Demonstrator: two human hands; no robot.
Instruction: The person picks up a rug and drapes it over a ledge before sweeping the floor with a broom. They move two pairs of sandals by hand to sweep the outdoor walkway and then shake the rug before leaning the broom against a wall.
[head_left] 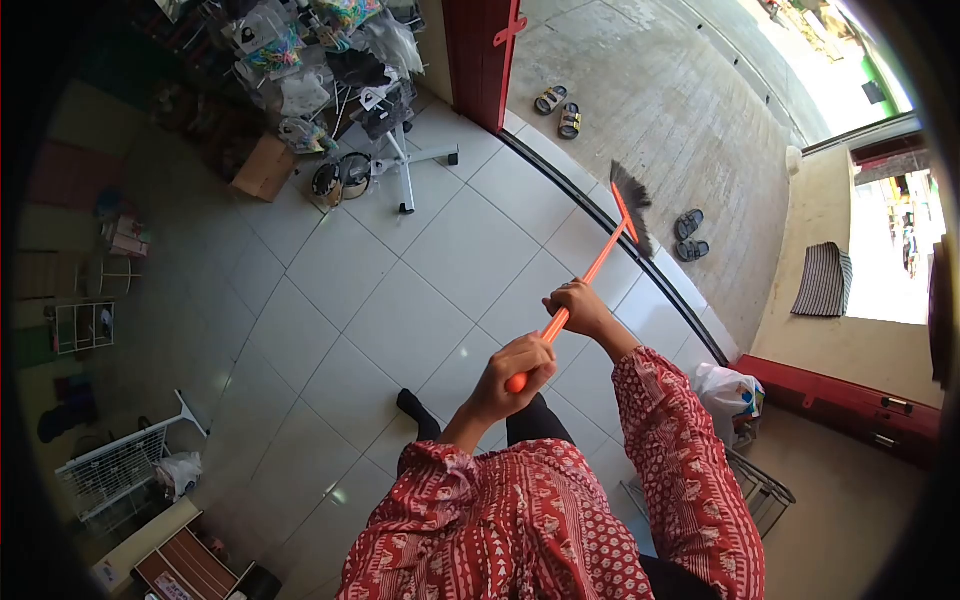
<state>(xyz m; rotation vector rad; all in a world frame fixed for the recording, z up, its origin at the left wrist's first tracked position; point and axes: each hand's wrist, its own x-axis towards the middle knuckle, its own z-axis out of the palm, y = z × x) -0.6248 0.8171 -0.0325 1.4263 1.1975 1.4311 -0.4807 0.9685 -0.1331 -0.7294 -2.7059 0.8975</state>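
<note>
A broom with an orange handle and dark bristles stretches away from me toward the doorway. My left hand is wrapped round the handle near its rounded end. Farther up the shaft, my right hand is closed on it too. The broom head lies over the dark door track, its bristles spread toward the concrete outside. Both of my sleeves are red with a white pattern.
Pale floor tiles surround me. Sandals and another pair sit outside. A wheeled rack stand and a cardboard box stand at upper left. A plastic bag is right of me, a white wire rack lower left.
</note>
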